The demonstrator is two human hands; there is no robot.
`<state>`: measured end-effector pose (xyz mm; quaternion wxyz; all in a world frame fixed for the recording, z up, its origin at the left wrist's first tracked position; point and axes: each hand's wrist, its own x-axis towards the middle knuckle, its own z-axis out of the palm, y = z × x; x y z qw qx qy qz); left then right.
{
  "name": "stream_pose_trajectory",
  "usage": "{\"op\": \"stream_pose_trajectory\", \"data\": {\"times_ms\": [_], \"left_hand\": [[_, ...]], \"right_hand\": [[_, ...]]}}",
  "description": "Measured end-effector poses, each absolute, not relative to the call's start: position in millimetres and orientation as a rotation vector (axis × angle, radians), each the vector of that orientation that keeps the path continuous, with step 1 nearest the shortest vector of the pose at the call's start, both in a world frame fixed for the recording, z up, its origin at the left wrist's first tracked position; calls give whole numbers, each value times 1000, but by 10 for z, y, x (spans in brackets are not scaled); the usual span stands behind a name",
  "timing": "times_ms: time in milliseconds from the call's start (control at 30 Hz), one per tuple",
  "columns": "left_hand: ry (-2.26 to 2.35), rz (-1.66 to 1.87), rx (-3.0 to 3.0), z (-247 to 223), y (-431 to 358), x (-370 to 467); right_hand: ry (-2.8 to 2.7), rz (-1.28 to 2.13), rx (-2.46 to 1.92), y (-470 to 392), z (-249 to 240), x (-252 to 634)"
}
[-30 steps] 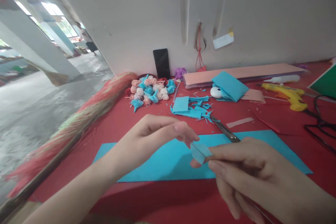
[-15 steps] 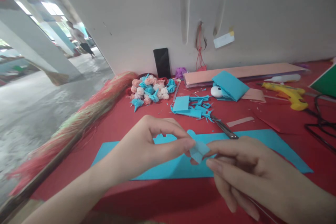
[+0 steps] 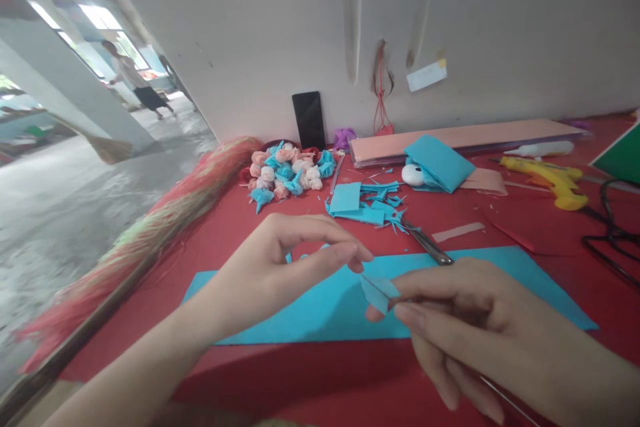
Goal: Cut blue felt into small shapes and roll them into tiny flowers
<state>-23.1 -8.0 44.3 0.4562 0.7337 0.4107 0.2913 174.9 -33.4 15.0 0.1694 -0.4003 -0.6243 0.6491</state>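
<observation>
Between the thumb and index finger of my right hand (image 3: 465,327) is a thin wire stem (image 3: 507,400) whose lower end comes out below the palm. At its tip sits a small folded piece of light blue paper (image 3: 377,292). My left hand (image 3: 295,267) hovers just above that paper, fingers curved and loosely apart, holding nothing that I can see. Beneath both hands lies a long blue paper sheet (image 3: 325,320), with a few small blue cut pieces partly hidden behind the left hand.
Paper flowers (image 3: 285,170) are heaped at the back left by a leaning phone (image 3: 309,119). Blue scraps (image 3: 367,203), scissors (image 3: 427,243), a folded blue packet (image 3: 440,163) and a yellow glue gun (image 3: 545,180) lie behind. A fringed broom (image 3: 165,233) lines the left edge. A person (image 3: 135,80) walks far off.
My left fingers have let go of the blue paper and lifted slightly away from it. The right hand stays nearly in place with the stem. The distant person has moved left.
</observation>
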Motion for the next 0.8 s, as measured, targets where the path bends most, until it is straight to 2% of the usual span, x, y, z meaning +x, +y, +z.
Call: {"op": "stream_pose_trajectory", "data": {"times_ms": [300, 500, 567, 700, 800], "left_hand": [[827, 697, 1915, 374, -48, -258], [795, 741, 1932, 338, -81, -220], [796, 751, 1928, 343, -87, -201], [875, 686, 1884, 365, -134, -146], [951, 665, 1826, 338, -182, -112]], "right_hand": [[-1644, 2059, -1150, -340, 132, 1774], [-1623, 2059, -1123, -371, 107, 1774], [-1716, 1912, -1136, -379, 124, 1743], [-1996, 1385, -1157, -378, 140, 1688], [-2104, 1247, -1147, -376, 98, 1713]]}}
